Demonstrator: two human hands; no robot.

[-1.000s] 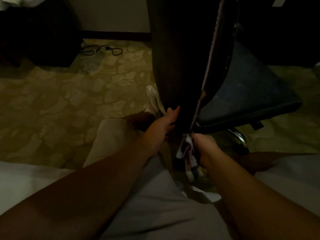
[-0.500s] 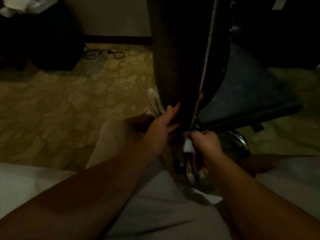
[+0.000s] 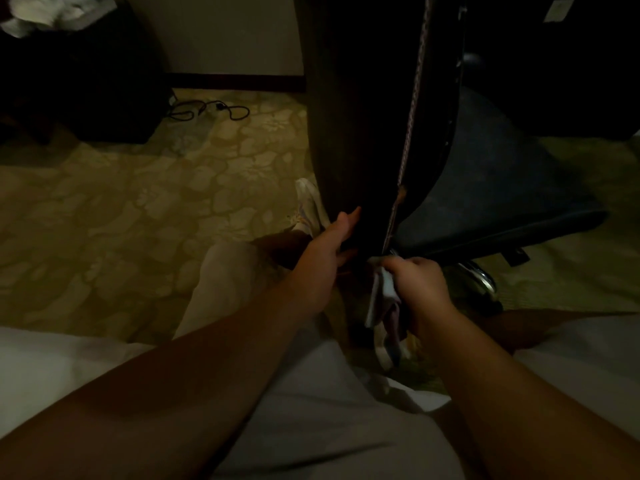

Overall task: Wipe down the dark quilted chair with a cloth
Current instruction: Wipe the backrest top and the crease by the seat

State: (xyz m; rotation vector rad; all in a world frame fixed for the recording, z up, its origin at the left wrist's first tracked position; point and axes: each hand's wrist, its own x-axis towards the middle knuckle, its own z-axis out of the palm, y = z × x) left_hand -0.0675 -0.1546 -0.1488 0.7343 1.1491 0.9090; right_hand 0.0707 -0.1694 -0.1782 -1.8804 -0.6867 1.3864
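I am low at the back of the chair (image 3: 349,126), working where the upright backrest meets the seat (image 3: 498,202). My left hand (image 3: 329,251) lies against the bottom edge of the backrest with fingers straight, steadying it rather than gripping. My right hand (image 3: 420,289) is closed round the cloth (image 3: 382,299), fingers curled over a bunched part, with the loose end hanging down below the fist. The cloth's top edge sits just under the seam where the trim strip (image 3: 408,133) ends; whether it touches the chair there I cannot tell (the light is poor).

I judge the step in hand to be wiping the lower rear edge and the underside join. The next move, I think, calls for pressing the cloth up into that seam and drawing it along the seat's rim, while the left hand keeps the chair from rolling on its base (image 3: 481,278).

As for containers, a dark bin-like box (image 3: 86,84) stands far left with something pale (image 3: 52,12) on top; what it is I cannot make out.
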